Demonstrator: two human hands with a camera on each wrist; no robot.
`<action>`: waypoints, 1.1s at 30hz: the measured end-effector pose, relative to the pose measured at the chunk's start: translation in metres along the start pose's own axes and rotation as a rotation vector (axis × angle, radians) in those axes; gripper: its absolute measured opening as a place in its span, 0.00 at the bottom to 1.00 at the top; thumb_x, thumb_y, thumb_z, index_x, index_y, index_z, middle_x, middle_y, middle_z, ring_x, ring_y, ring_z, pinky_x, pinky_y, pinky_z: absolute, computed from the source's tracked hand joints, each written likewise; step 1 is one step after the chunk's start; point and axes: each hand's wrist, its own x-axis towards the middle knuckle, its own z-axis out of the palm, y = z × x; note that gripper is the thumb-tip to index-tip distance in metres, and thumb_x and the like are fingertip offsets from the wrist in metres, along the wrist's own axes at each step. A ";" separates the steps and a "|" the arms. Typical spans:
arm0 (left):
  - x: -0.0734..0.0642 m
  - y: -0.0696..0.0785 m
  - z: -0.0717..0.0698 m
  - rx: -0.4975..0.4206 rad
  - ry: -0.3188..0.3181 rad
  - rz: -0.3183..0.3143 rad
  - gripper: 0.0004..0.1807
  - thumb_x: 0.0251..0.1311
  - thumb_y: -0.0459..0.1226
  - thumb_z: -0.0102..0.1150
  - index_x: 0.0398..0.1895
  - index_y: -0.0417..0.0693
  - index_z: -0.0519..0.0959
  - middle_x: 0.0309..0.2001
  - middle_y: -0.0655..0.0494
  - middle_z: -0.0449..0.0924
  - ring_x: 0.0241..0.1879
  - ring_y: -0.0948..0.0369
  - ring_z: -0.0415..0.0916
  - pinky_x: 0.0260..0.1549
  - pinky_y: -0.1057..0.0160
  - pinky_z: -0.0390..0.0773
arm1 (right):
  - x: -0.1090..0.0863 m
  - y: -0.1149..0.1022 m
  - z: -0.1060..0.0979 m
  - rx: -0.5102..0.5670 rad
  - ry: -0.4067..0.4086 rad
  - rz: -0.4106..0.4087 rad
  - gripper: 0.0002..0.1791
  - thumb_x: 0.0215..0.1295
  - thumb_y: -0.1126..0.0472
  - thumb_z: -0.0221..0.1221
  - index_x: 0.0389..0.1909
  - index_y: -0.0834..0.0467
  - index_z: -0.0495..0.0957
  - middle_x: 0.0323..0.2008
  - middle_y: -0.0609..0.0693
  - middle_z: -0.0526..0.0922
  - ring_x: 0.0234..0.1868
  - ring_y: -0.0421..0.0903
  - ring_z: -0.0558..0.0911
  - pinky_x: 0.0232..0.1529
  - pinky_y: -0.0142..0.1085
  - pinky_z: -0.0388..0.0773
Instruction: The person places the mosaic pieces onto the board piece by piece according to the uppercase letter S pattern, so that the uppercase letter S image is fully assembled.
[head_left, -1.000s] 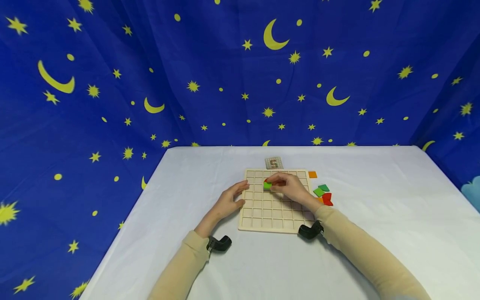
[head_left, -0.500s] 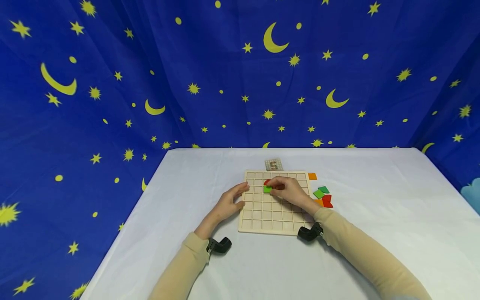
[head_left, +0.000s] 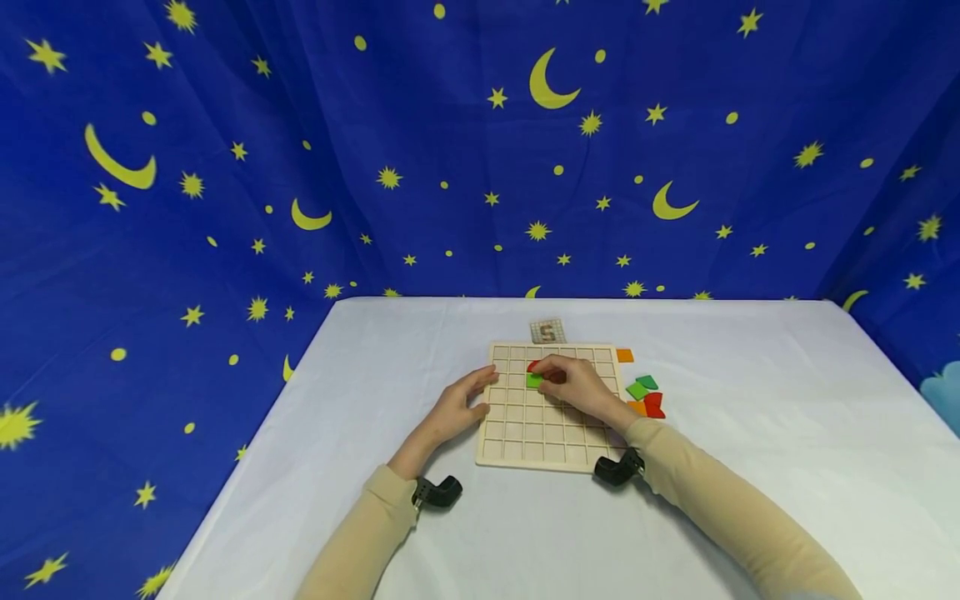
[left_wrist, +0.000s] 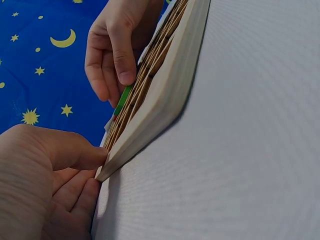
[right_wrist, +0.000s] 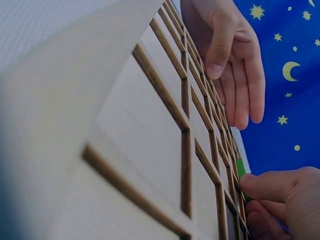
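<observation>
A pale wooden grid board (head_left: 525,454) lies on the table. My left hand (head_left: 452,408) is at the board's left edge, fingers spread along it with thumb and fingertips touching the rim, as the left wrist view also shows. Over the upper middle of the grid, my right hand (head_left: 581,387) pinches a light green square tile (head_left: 533,381) between thumb and fingers. The tile is at a cell of the grid, its right part covered by the fingertips. A red rounded piece (head_left: 533,366) sits just above the green tile, partly behind the fingers.
Beyond the board lies a small pattern card (head_left: 547,332). To the right are an orange square (head_left: 625,356), a dark green piece (head_left: 647,382), another light green square (head_left: 637,391), red pieces (head_left: 654,405) and a second orange piece (head_left: 637,408). A blue star-patterned curtain (head_left: 450,125) surrounds the table.
My right hand has lowered the green tile slightly toward the grid, and more of the red piece above it shows. The left hand stays at the board's edge.
</observation>
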 end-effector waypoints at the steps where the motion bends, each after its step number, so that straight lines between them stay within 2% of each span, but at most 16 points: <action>1: 0.000 -0.001 0.001 -0.003 0.007 0.003 0.32 0.52 0.16 0.53 0.63 0.21 0.58 0.59 0.28 0.66 0.61 0.40 0.63 0.64 0.52 0.62 | 0.000 0.001 0.000 0.001 -0.001 -0.001 0.14 0.58 0.68 0.63 0.47 0.60 0.80 0.42 0.52 0.83 0.41 0.46 0.82 0.44 0.39 0.81; 4: 0.001 -0.016 0.004 0.005 0.030 0.002 0.33 0.52 0.17 0.54 0.64 0.24 0.59 0.59 0.31 0.68 0.62 0.44 0.64 0.64 0.57 0.63 | 0.001 0.003 0.001 0.006 -0.001 -0.009 0.15 0.58 0.68 0.63 0.47 0.60 0.80 0.43 0.53 0.83 0.41 0.47 0.82 0.44 0.40 0.81; 6: 0.001 -0.015 0.004 -0.006 0.027 -0.007 0.34 0.52 0.17 0.53 0.65 0.24 0.58 0.60 0.31 0.67 0.62 0.44 0.64 0.64 0.57 0.62 | 0.000 0.003 0.001 0.007 0.001 -0.003 0.15 0.58 0.68 0.63 0.47 0.60 0.80 0.43 0.52 0.83 0.41 0.47 0.81 0.44 0.40 0.81; 8: 0.000 -0.013 0.004 -0.007 0.022 -0.009 0.33 0.52 0.17 0.53 0.64 0.24 0.58 0.59 0.31 0.67 0.62 0.43 0.64 0.64 0.56 0.62 | 0.000 0.003 0.002 0.007 0.003 -0.001 0.15 0.58 0.67 0.63 0.47 0.60 0.80 0.43 0.52 0.83 0.41 0.46 0.81 0.44 0.40 0.81; 11: -0.002 0.004 0.000 -0.019 -0.001 -0.021 0.33 0.52 0.17 0.52 0.64 0.21 0.57 0.59 0.27 0.66 0.62 0.40 0.62 0.64 0.51 0.61 | 0.000 0.002 0.002 0.011 0.005 0.003 0.15 0.58 0.68 0.63 0.47 0.60 0.80 0.43 0.52 0.83 0.41 0.46 0.82 0.44 0.39 0.81; 16: -0.001 0.005 -0.001 -0.010 -0.012 -0.035 0.33 0.53 0.17 0.52 0.64 0.21 0.57 0.59 0.28 0.65 0.62 0.41 0.62 0.65 0.52 0.61 | 0.001 0.001 0.002 0.016 0.004 -0.005 0.15 0.57 0.69 0.63 0.47 0.61 0.80 0.42 0.53 0.83 0.41 0.47 0.82 0.43 0.39 0.82; 23: 0.002 -0.030 0.006 -0.011 0.032 -0.022 0.35 0.52 0.17 0.53 0.66 0.25 0.57 0.60 0.32 0.67 0.63 0.44 0.63 0.65 0.53 0.60 | 0.000 0.000 0.001 0.024 0.015 -0.005 0.14 0.57 0.69 0.64 0.46 0.60 0.81 0.42 0.53 0.83 0.41 0.46 0.82 0.43 0.38 0.82; 25: 0.003 -0.033 0.007 -0.010 0.038 -0.021 0.35 0.52 0.17 0.54 0.66 0.27 0.58 0.60 0.35 0.68 0.63 0.46 0.64 0.65 0.55 0.60 | 0.001 -0.001 0.000 0.035 0.022 0.008 0.14 0.57 0.68 0.64 0.45 0.59 0.81 0.41 0.52 0.83 0.40 0.45 0.82 0.43 0.37 0.81; 30: 0.002 -0.035 0.008 -0.005 0.046 -0.025 0.35 0.51 0.18 0.55 0.66 0.29 0.60 0.60 0.37 0.70 0.62 0.49 0.65 0.65 0.59 0.61 | 0.003 -0.009 -0.009 0.160 0.048 0.064 0.13 0.59 0.67 0.63 0.46 0.61 0.81 0.42 0.55 0.83 0.41 0.47 0.81 0.43 0.39 0.81; 33: 0.002 -0.034 0.007 0.014 0.049 -0.033 0.35 0.51 0.18 0.54 0.66 0.30 0.60 0.60 0.38 0.70 0.62 0.49 0.65 0.64 0.60 0.62 | 0.003 -0.018 -0.020 0.277 0.067 0.111 0.14 0.60 0.66 0.62 0.48 0.63 0.79 0.45 0.60 0.81 0.41 0.48 0.81 0.45 0.45 0.81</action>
